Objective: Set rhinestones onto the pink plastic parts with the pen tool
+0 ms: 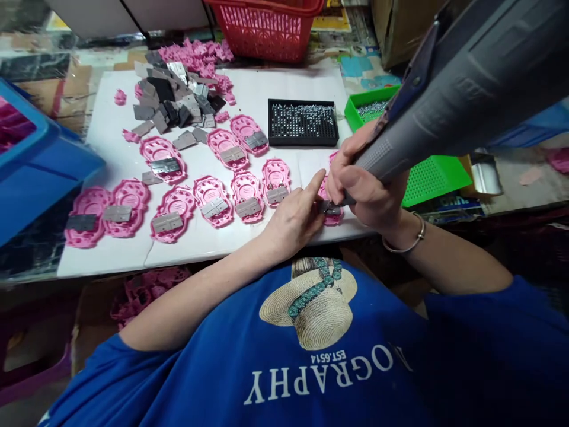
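My right hand (368,187) is wrapped round a grey electric screwdriver (444,101), whose tip points down at a small metal plate (328,207). This plate lies on a pink plastic shell (334,220) at the table's front edge. With its index finger stretched forward, my left hand (297,216) grips the shell's left side; its other fingertips are partly hidden. To the left lie several more pink shells, each bearing a grey plate, among them one shell (275,172) close to my left hand.
Beyond them stand a black screw tray (303,139), a green tray (438,181) and a red basket (267,29). Loose metal plates (175,95) and small pink parts (195,56) are heaped at the back left. A blue bin (44,160) borders the left side.
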A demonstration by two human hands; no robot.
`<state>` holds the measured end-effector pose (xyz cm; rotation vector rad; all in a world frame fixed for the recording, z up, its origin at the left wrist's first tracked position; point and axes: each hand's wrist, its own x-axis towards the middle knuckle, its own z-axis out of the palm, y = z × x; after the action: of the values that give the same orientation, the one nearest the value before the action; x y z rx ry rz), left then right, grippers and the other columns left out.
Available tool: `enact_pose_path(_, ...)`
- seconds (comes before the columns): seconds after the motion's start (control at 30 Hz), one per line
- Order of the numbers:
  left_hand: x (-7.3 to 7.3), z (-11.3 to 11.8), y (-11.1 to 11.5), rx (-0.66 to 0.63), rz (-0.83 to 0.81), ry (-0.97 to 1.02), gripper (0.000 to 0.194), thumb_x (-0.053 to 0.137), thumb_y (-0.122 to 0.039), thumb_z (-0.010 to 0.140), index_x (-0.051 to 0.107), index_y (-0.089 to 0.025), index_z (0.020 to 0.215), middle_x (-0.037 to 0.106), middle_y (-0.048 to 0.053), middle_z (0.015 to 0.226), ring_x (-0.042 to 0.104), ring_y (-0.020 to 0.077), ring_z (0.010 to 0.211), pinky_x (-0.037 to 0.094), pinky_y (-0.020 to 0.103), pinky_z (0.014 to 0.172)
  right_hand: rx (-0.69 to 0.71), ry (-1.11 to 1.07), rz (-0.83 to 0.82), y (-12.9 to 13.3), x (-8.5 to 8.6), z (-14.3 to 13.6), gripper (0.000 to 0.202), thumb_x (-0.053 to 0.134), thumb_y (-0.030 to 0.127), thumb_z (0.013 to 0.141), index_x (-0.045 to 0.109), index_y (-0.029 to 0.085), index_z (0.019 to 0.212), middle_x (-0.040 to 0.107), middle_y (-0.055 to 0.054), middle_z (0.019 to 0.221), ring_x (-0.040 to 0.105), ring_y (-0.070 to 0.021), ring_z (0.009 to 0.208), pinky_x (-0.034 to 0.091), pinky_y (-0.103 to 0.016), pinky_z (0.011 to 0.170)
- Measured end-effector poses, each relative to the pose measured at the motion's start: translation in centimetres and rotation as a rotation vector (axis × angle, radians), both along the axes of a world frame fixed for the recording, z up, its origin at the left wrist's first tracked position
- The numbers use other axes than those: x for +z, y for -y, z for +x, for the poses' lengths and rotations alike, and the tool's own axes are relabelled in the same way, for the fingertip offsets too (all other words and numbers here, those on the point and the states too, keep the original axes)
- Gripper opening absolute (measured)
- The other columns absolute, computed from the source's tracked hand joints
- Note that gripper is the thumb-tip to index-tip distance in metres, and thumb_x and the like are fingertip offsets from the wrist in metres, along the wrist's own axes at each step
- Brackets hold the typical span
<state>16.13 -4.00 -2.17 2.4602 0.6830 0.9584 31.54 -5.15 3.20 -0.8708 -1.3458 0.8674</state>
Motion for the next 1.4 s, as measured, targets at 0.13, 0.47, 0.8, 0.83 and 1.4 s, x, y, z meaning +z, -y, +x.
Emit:
enact_pose_path(0.13,0.3,-0.4,0.0,-0.031,0.013,-0.047,0.059,0.056,-0.018,0.094,0.033,-0.013,0.148,0.065,0.006,0.093,0.061,0.0165,0.081,0.051,0.029,0.076,0.077,-0.129,0.109,-0.6,1.5,0.7,0.033,0.077,0.039,0.077,0.062,0.032,0.105,0.053,0.010,0.059,0.049,-0.0103,0.041,0.045,-0.026,0.044)
enact_pose_path(0.47,2.2,-0.1,0.9,-0.061,0.400,-0.149,0.027,0.060,-0.024,0.096,0.055,-0.012,0.120,0.067,0.014,0.101,0.060,0.0209,0.080,0.052,0.033,0.067,-0.617,-0.028,0.350,-3.2,4.3,12.4,0.027,0.077,0.048,0.075,0.064,0.035,0.094,0.048,0.009,0.057,0.040,-0.0107,0.041,0.030,-0.031,0.037)
enact_pose_path(0.8,2.2,0.5,0.8,-0.123,0.445,-0.222,0.019,0.058,-0.021,0.097,0.059,-0.006,0.109,0.066,0.012,0.095,0.057,0.0202,0.080,0.054,0.033,0.069,-0.637,0.077,0.231,-5.5,-0.6,17.5,0.043,0.070,0.062,0.078,0.049,0.042,0.109,0.058,0.008,0.070,0.046,-0.0159,0.055,0.035,-0.035,0.052)
enact_pose_path(0.83,2.2,0.5,0.8,-0.123,0.443,-0.223,0.019,0.058,-0.020,0.097,0.059,-0.006,0.110,0.066,0.013,0.095,0.057,0.0203,0.080,0.054,0.033,0.069,-0.638,0.070,0.219,-5.7,-0.9,17.6,0.043,0.070,0.062,0.077,0.049,0.042,0.109,0.058,0.008,0.071,0.046,-0.0162,0.056,0.035,-0.035,0.052)
enact_pose_path(1.4,2.2,0.5,0.9,-0.121,0.407,-0.204,0.019,0.058,-0.021,0.098,0.059,-0.008,0.111,0.067,0.013,0.096,0.058,0.0205,0.080,0.054,0.033,0.069,-0.715,0.086,0.216,-5.5,-1.0,16.8,0.041,0.073,0.065,0.073,0.052,0.041,0.099,0.056,0.010,0.064,0.041,-0.0152,0.047,0.031,-0.035,0.049)
